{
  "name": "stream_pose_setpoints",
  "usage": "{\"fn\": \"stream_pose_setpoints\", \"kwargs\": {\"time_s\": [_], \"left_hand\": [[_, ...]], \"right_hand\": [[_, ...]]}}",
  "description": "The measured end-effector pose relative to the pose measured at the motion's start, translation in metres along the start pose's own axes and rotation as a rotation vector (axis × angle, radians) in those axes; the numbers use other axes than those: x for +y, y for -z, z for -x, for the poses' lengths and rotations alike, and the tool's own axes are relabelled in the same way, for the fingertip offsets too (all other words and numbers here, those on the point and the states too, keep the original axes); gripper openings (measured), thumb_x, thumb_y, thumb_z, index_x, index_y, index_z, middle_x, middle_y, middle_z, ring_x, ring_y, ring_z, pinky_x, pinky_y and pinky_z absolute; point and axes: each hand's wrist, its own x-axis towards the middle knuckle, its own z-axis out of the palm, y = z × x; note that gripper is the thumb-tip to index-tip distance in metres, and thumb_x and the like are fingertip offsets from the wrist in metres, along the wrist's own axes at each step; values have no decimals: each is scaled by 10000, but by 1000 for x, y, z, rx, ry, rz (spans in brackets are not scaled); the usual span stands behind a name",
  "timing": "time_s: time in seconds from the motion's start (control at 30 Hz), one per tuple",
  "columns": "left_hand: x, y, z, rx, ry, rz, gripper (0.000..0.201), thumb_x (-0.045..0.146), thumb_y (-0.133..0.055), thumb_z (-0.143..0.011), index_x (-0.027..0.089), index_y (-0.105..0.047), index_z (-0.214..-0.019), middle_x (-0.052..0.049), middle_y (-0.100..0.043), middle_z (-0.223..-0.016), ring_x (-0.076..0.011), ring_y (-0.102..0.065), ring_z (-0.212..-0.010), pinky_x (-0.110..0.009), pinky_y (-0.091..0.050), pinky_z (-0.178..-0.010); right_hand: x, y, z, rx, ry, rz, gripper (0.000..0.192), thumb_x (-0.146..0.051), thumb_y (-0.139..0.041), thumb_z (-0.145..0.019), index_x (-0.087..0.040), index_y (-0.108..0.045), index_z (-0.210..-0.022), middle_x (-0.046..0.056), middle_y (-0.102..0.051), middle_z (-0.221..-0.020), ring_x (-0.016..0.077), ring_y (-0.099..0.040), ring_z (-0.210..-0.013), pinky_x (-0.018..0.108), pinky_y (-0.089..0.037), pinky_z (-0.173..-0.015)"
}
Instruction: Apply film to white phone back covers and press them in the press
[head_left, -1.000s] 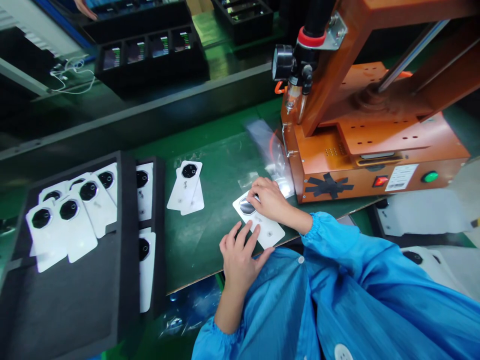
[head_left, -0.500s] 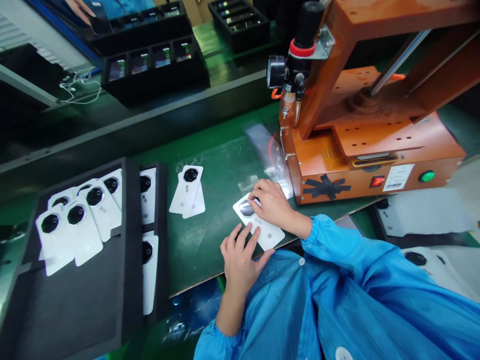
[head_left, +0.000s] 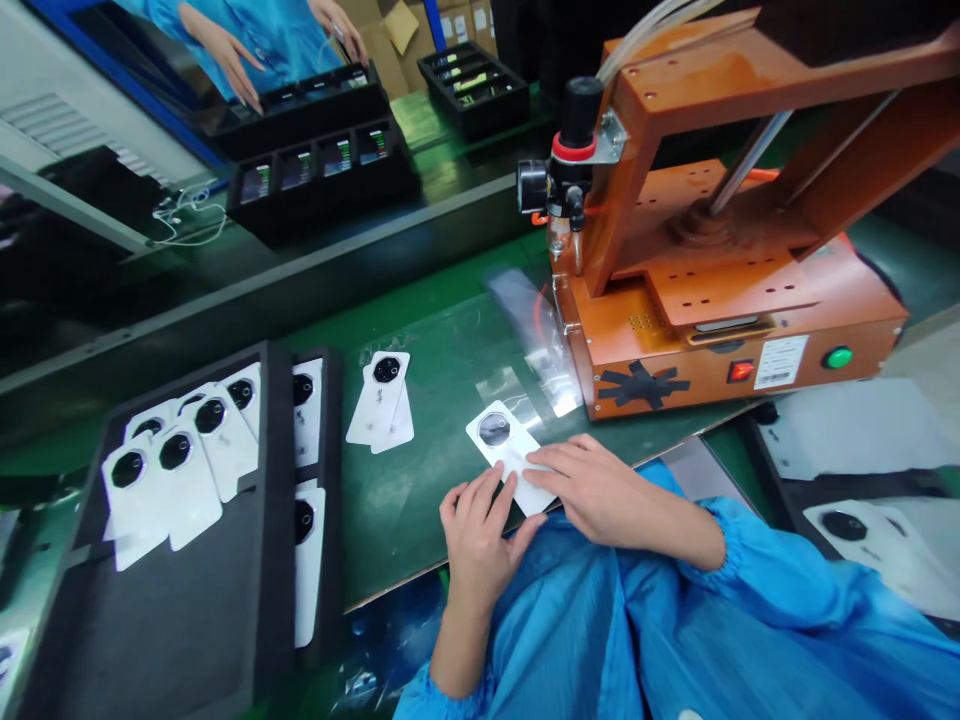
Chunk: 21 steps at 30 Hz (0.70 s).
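Note:
A white phone back cover (head_left: 517,455) with a dark round camera area lies flat on the green work surface in front of me. My left hand (head_left: 478,530) grips its lower left corner, fingertips along the left edge and thumb at the bottom end. Over the lower right part of the cover rests my right hand (head_left: 600,490), fingers stretched out and lying on it. Two overlapping white back covers (head_left: 380,405) lie to the left.
A black foam tray (head_left: 264,550) with several white covers stands at left. An orange press (head_left: 739,330) stands at right beside clear plastic film (head_left: 536,340). Across the bench, another person's hands (head_left: 225,55) are over black boxes (head_left: 322,205) of phones. More covers (head_left: 862,530) lie lower right.
My right hand has slid from beside the camera area down to the cover's lower right part, uncovering the camera area. My left hand stays at the edge. The camera view has shifted slightly.

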Motion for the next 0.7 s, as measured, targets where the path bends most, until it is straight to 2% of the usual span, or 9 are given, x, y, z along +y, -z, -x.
{"fn": "stream_pose_setpoints", "kwargs": {"time_s": [0.13, 0.27, 0.33, 0.4, 0.47, 0.53, 0.6, 0.7], "left_hand": [[-2, 6, -6, 104, -53, 34, 474, 457, -707, -899, 202, -636, -1292, -144, -710, -1286, -240, -693, -1035, -450, -416, -1005], [-1, 14, -12, 111, -18, 138, 406, 423, -629, -949, 228, -641, -1305, -123, -703, -1292, -261, -666, -1117, -452, -443, -1010], [-2, 20, -17, 112, 72, 272, 402, 417, -485, -1009, 234, -626, -1339, -124, -657, -1349, -269, -625, -1206, -447, -465, -1023], [-5, 26, -27, 167, 208, 430, 432, 421, -394, -1031, 234, -615, -1352, -118, -641, -1344, -260, -627, -1197, -423, -502, -1003], [-7, 30, -46, 220, 364, 564, 409, 442, -442, -1014, 239, -630, -1315, -94, -671, -1272, -237, -669, -1092, -384, -539, -949], [-3, 31, -73, 191, 461, 659, 366, 461, -544, -973, 242, -661, -1241, -67, -707, -1192, -214, -694, -997, -343, -559, -891], [9, 28, -103, 99, 426, 715, 338, 476, -601, -941, 228, -697, -1150, -64, -717, -1152, -209, -700, -967, -328, -565, -865], [38, 17, -148, -18, 194, 745, 282, 452, -614, -940, 209, -740, -1005, -74, -718, -1089, -214, -686, -999, -338, -555, -898]], "right_hand": [[-1, -10, 2, 85, -3, 44, 359, -207, -533, -979, -170, -585, -1333, 136, -642, -1346, 267, -573, -1255, 435, -436, -987], [5, -18, -3, 313, 79, 141, 280, -191, -512, -1009, -162, -638, -1257, 123, -725, -1175, 234, -652, -1124, 394, -490, -872], [9, -15, -1, 450, 144, 173, 274, -165, -516, -998, -164, -652, -1236, 113, -737, -1159, 221, -670, -1106, 384, -501, -855], [10, -5, 7, 565, 188, 182, 281, -164, -509, -997, -171, -653, -1238, 104, -738, -1178, 201, -679, -1099, 376, -508, -859], [8, 11, 21, 665, 184, 160, 293, -181, -485, -1003, -183, -645, -1250, 96, -747, -1165, 178, -693, -1059, 363, -511, -842], [4, 28, 41, 747, 141, 127, 307, -191, -467, -1002, -193, -630, -1262, 90, -764, -1110, 168, -710, -993, 356, -510, -806], [-2, 44, 64, 820, 85, 114, 324, -200, -455, -998, -201, -608, -1284, 85, -775, -1048, 174, -723, -940, 361, -507, -774], [-7, 60, 101, 893, -20, 170, 362, -213, -444, -1000, -244, -571, -1337, 76, -782, -1005, 189, -737, -910, 380, -510, -760]]}}
